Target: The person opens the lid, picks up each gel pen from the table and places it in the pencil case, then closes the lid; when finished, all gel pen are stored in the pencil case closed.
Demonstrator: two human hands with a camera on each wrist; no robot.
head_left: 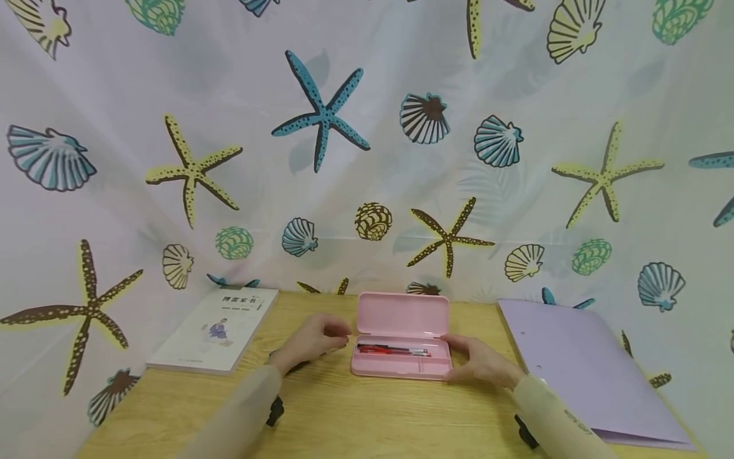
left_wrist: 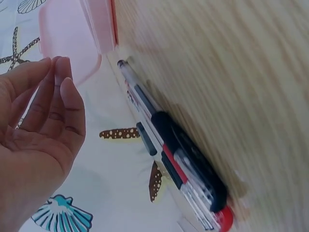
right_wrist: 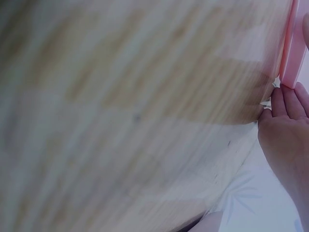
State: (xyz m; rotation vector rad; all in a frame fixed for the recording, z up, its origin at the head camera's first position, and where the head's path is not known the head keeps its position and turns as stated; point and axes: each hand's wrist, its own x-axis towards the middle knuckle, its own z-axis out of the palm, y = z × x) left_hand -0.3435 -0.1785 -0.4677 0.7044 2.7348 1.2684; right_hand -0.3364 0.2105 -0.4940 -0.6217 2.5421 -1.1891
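Open hinged pink plastic pencil case (head_left: 387, 366) sits on the yellowish wood-grain counter (head_left: 355, 414); slim red & black pens (head_left: 392, 350) lie in its rear compartment. R hand (head_left: 478, 361) pinches case's R end btwn thumb & fingers; L hand (head_left: 312, 338), fingertips drawn tog., nothing visible in them, is just off its L end. Loose clear-barrelled pens w/ dark grips (left_wrist: 188, 153) lie L of case. Step seems to be steadying it: firm but light R hold, no tilting, fingers clear of hinge.

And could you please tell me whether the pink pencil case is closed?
No, the pink pencil case stands open, its lid raised and pens showing inside.
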